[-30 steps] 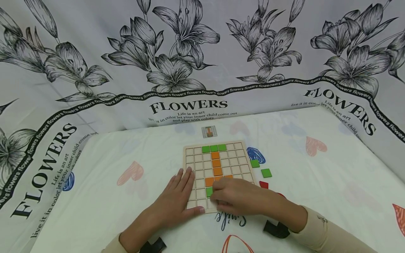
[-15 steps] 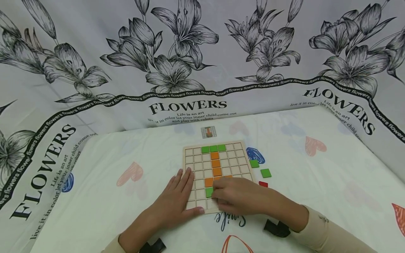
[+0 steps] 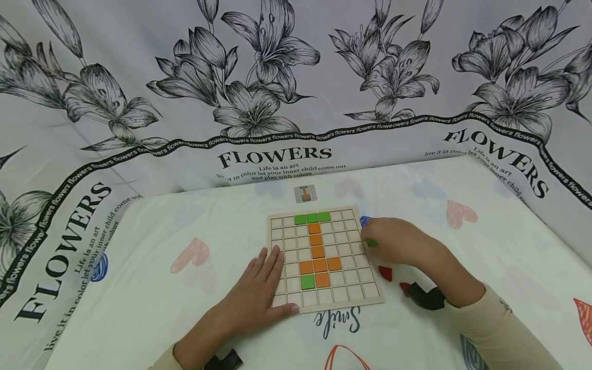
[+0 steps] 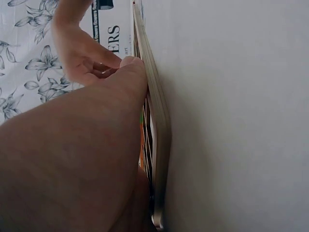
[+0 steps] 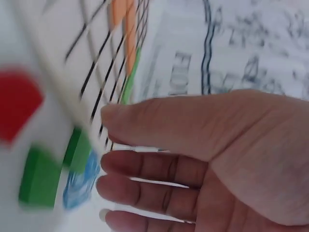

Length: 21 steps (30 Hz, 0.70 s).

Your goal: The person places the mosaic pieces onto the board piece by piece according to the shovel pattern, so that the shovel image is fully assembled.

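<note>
A square wooden grid board (image 3: 349, 262) lies on the table. Three green tiles (image 3: 312, 218) sit in its far row, and orange tiles (image 3: 316, 240) run down the middle to a row of three. Below that row are one green tile (image 3: 307, 281) and one orange tile (image 3: 322, 280). My left hand (image 3: 254, 293) rests flat over the board's left edge, thumb at the near edge. Off the right edge, my right hand (image 3: 398, 240) reaches over a loose green tile (image 3: 372, 242). The right wrist view shows its fingers (image 5: 145, 166) extended beside two green tiles (image 5: 41, 176), gripping neither.
Red pieces (image 3: 385, 273) lie right of the board, one partly behind the black wrist strap (image 3: 426, 297). A small picture card (image 3: 306, 193) with a grid pattern lies beyond the far edge. A flower-printed curtain (image 3: 277, 103) stands behind the table.
My right hand has left the near part of the board and moved right and away to the loose green tiles. An orange tile now shows beside the lower green one. My left hand stays put.
</note>
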Available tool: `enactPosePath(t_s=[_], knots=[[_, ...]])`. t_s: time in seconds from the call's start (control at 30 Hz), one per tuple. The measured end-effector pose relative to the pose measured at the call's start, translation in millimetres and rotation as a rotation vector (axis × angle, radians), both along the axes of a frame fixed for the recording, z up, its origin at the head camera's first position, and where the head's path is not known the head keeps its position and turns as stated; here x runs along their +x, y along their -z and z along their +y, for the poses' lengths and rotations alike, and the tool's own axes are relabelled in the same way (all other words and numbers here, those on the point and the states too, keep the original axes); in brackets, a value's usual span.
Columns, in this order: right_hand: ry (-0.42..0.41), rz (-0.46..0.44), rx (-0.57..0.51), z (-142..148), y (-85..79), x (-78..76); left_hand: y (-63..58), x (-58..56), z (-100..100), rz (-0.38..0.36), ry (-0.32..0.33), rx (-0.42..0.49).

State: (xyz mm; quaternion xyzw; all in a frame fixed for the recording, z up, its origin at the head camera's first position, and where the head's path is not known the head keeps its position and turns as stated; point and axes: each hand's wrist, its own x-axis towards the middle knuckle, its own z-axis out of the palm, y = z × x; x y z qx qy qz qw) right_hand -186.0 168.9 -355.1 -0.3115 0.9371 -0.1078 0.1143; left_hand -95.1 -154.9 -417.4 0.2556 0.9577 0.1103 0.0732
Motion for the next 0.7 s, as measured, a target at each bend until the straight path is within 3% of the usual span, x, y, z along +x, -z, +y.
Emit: enactPosePath(t_s=[0.3,0.7], knots=[[0.079,-0.048,0.025,16.8,10.3,-18.8,0.3,0.2,-0.3,0.005,0.0,-0.001],[0.047,0.005,0.019,17.8,16.4,-21.3,-0.7,0.8,-0.4,0.009,0.001,-0.005]])
